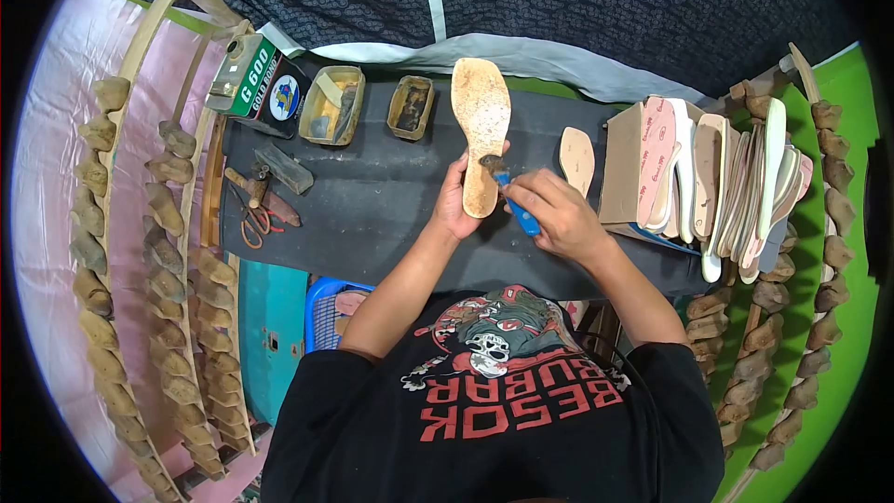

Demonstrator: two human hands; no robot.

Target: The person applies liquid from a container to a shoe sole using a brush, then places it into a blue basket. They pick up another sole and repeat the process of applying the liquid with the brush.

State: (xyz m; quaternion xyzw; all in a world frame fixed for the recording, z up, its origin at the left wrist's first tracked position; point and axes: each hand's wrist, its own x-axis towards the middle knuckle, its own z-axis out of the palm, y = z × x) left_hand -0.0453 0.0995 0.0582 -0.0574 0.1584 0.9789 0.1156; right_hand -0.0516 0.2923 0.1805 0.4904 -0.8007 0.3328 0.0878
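Note:
A tan shoe insole [480, 98] with dark speckles stands lengthwise above the table, its narrower heel end towards me. My left hand [454, 200] is closed around that lower part, with the thumb along its left edge. In my right hand [553, 210] is a brush with a blue handle [523, 216], gripped between thumb and fingers. The brush's dark bristles [490, 162] are at the narrow middle of the insole and seem to touch it. Just right of my right hand, another insole [577, 158] lies on the table.
On the dark table [372, 196], a tin of wet dark stuff [411, 108] and a tin of tools [332, 105] stand behind. A G 600 can [256, 84] is at back left, with scissors [253, 226] in front. A box of insoles [626, 163] stands right. Racks of shoe lasts [168, 284] flank both sides.

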